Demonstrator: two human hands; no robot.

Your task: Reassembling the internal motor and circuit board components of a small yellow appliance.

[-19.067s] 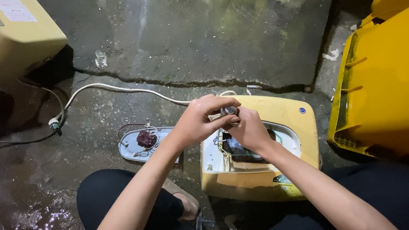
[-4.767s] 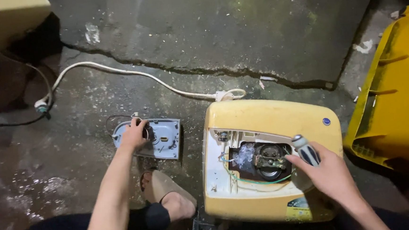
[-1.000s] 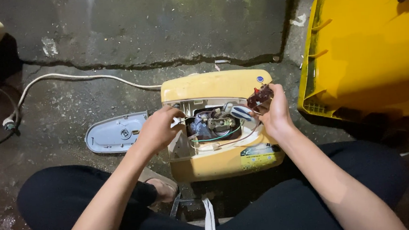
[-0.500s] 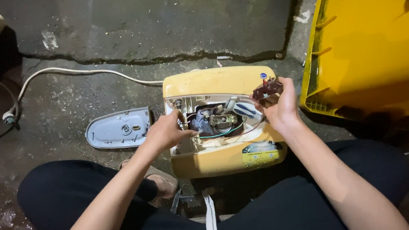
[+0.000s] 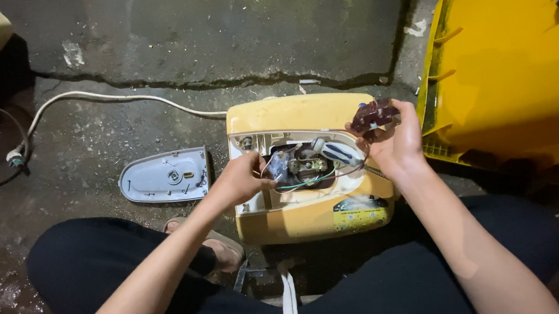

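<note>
A rectangular yellow label (image 5: pixel 355 212) sits on the yellowed appliance (image 5: pixel 306 168) front.

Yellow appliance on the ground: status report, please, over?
Left hand inside the open yellow appliance, at the wiring. Right hand holds a small dark red part above it. Grey cover plate lies aside, nothing blocking.
</note>
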